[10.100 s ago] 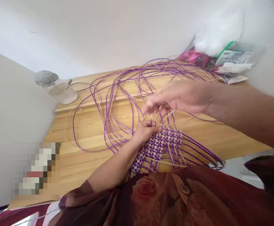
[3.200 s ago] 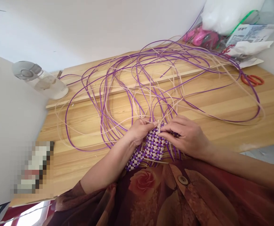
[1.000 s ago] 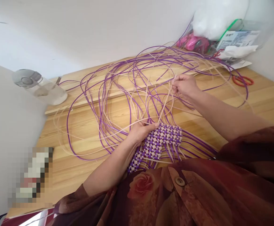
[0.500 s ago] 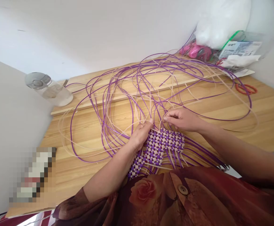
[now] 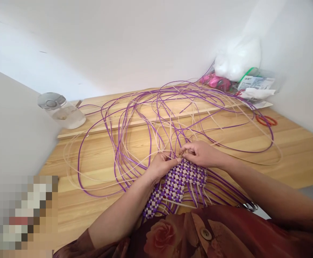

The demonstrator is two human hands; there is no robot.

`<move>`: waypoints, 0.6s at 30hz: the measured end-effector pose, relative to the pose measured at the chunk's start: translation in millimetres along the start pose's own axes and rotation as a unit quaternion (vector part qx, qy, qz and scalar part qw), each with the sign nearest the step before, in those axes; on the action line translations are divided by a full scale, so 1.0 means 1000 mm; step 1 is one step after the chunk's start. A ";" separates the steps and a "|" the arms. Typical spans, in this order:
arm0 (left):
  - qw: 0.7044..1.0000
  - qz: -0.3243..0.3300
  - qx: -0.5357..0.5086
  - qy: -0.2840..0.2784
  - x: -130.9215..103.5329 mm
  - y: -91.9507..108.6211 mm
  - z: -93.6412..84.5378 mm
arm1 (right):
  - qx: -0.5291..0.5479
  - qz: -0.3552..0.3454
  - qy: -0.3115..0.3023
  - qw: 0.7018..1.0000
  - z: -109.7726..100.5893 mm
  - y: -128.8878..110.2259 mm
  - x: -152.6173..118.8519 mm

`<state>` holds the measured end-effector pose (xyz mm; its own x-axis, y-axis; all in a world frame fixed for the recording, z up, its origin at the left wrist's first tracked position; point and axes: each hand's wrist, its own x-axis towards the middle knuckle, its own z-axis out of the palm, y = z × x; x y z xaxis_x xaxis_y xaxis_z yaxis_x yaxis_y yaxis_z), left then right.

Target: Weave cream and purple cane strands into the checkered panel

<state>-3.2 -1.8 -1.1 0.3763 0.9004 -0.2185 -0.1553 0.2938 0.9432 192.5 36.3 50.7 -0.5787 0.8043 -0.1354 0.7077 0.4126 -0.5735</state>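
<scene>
A woven panel (image 5: 176, 182) of purple and cream strands, checkered in pattern, lies on the table close against my front. My left hand (image 5: 162, 165) is closed on its upper left edge, the thumb pressed along the weave. Just to the right, my right hand (image 5: 195, 153) pinches a cream strand (image 5: 181, 155) at the panel's top edge, and its fingertips almost meet my left thumb. Long loose purple strands (image 5: 150, 139) and cream ones fan out from the panel across the table. Shorter strand ends hang from its lower right side.
A clear bottle with a grey lid (image 5: 69, 114) stands at the back left. Orange-handled scissors (image 5: 266, 120) lie at the right. Plastic bags (image 5: 237, 61) with pink material sit in the back right corner. A raised board (image 5: 113, 126) crosses the table. A blurred-out object (image 5: 27, 211) is at the left.
My right hand has moved left and down to the panel's edge, bringing the cream strand close to my left thumb. The camera view has tilted up slightly.
</scene>
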 end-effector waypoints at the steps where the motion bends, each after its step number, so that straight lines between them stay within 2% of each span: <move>1: 1.000 0.001 0.000 0.002 0.000 0.000 0.000 | -0.001 0.000 0.003 1.000 -0.002 0.001 -0.001; 6: 0.999 -0.031 -0.019 -0.006 -0.003 0.004 0.003 | -0.007 0.021 0.068 0.997 -0.022 0.011 -0.006; 8: 0.998 -0.049 -0.028 -0.007 -0.004 0.005 0.004 | 0.037 0.044 0.082 0.995 -0.033 0.009 -0.006; 10: 0.998 -0.055 -0.025 -0.001 -0.004 0.005 0.004 | 0.135 0.068 0.085 0.985 -0.042 0.002 0.000; 12: 0.999 -0.045 -0.013 0.007 -0.004 0.005 0.003 | 0.258 0.084 0.051 0.961 -0.045 -0.010 0.012; 15: 0.999 -0.028 0.014 0.018 -0.003 0.003 0.002 | 0.383 0.124 -0.075 0.912 -0.047 -0.030 0.046; 17: 0.998 -0.031 0.039 0.026 -0.003 0.001 0.001 | 0.389 0.133 -0.116 0.904 -0.055 -0.040 0.072; 18: 0.997 -0.035 0.054 0.031 -0.002 0.001 0.000 | 0.374 0.116 -0.103 0.914 -0.061 -0.043 0.084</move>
<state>-4.0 -3.8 0.1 0.3249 0.8979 -0.2969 -0.0301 0.3236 0.9457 138.0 112.3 113.2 -0.5665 0.7037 -0.4287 0.3907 -0.2286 -0.8917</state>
